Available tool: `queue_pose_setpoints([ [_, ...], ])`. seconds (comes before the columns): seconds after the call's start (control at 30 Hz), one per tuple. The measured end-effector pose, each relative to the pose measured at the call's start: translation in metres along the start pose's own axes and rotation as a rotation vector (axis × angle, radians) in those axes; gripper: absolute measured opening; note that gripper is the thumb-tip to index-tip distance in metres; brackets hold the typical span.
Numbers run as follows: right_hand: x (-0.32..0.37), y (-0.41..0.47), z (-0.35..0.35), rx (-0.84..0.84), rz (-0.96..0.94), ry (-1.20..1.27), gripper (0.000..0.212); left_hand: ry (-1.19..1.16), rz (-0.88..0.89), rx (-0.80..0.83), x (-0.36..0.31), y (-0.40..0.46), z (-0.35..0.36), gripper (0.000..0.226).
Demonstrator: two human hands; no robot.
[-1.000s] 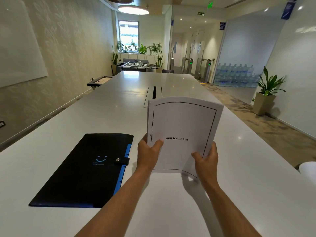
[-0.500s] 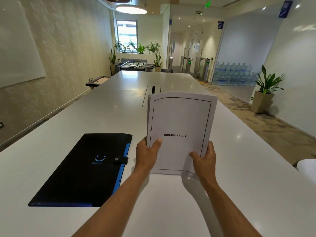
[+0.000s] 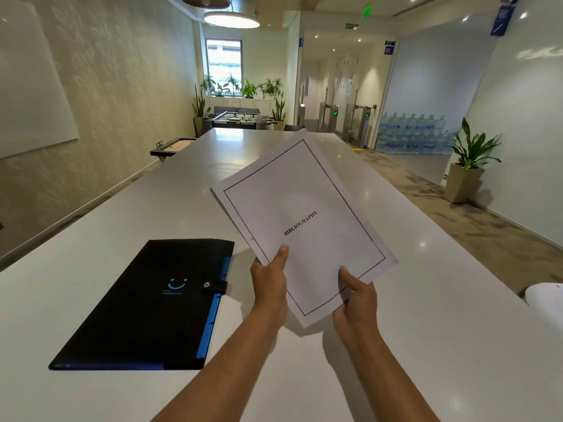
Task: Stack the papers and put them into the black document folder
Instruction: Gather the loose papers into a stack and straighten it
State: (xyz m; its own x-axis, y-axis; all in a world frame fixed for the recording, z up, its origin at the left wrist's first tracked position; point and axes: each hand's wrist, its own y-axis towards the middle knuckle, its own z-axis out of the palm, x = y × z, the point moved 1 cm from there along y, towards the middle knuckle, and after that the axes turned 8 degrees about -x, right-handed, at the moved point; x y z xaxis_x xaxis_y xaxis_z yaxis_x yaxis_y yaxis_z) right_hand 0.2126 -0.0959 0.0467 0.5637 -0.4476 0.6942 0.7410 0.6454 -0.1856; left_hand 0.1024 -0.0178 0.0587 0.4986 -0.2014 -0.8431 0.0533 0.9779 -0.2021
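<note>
Head view: both hands' fingers pinch the papers (image 3: 301, 220), tilted up-right; the clasped folder (image 3: 152, 303) lies flat on the surface (image 3: 426, 345), nearest the left hand (image 3: 269, 278).

At centre frame, white papers (image 3: 304, 220) with a thin black border; lower left, black document folder (image 3: 146, 306) edged blue, on a glossy white table (image 3: 441, 330).
</note>
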Motion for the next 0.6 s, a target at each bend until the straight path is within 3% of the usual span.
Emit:
queue_pose_setpoints([
  [0.23, -0.003, -0.003, -0.007, 0.033, 0.000, -0.031, 0.041, -0.027, -0.099, -0.020, 0.007, -0.002, -0.006, 0.031],
  [0.4, 0.008, 0.002, -0.009, -0.089, -0.147, -0.235, 0.035, -0.036, -0.153, 0.077, 0.005, 0.007, -0.019, 0.060],
  [0.53, 0.036, 0.013, -0.015, -0.069, -0.193, -0.324, 0.037, -0.222, -0.120, 0.122, -0.018, 0.026, -0.035, 0.026],
  [0.6, 0.049, 0.019, -0.020, -0.015, -0.161, -0.360, 0.037, -0.284, -0.105, 0.111, -0.034, 0.042, -0.049, 0.023],
])
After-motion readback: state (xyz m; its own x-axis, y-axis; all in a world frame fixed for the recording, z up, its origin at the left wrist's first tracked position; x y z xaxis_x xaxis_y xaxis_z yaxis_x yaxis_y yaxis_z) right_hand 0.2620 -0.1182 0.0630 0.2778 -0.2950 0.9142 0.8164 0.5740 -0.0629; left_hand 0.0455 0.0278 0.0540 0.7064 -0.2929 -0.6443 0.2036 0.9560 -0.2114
